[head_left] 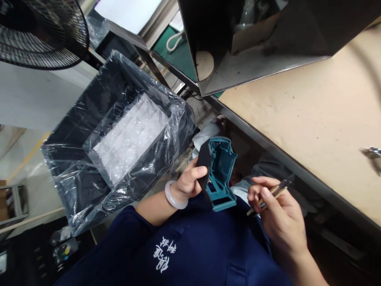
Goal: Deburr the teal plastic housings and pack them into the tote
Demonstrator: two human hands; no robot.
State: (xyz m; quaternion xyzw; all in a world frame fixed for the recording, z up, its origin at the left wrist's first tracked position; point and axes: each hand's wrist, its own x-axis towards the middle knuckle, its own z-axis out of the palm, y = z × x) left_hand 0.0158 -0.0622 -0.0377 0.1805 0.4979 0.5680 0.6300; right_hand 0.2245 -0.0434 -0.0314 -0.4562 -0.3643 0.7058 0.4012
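Note:
My left hand (190, 180) is closed on a hollow plastic housing (224, 165), teal inside with a dark outer face. Its open, ribbed side faces right, and my thumb presses on the dark face. Between the thumb and fingers of my right hand (278, 206) is a thin stick-like tool (277, 190), pale wood-coloured with a dark part near its upper end. Its lower tip points toward the housing but stays apart from it. The exact kind of tool cannot be made out. A pale bangle (175, 195) circles my left wrist.
Left of me stands a dark bin (80, 115) lined with clear plastic, a white sheet (131, 137) lying inside. A fan (44, 31) is at upper left. On the right is a wooden worktable (303, 115) with a metal edge, carrying a dark metal box (268, 59).

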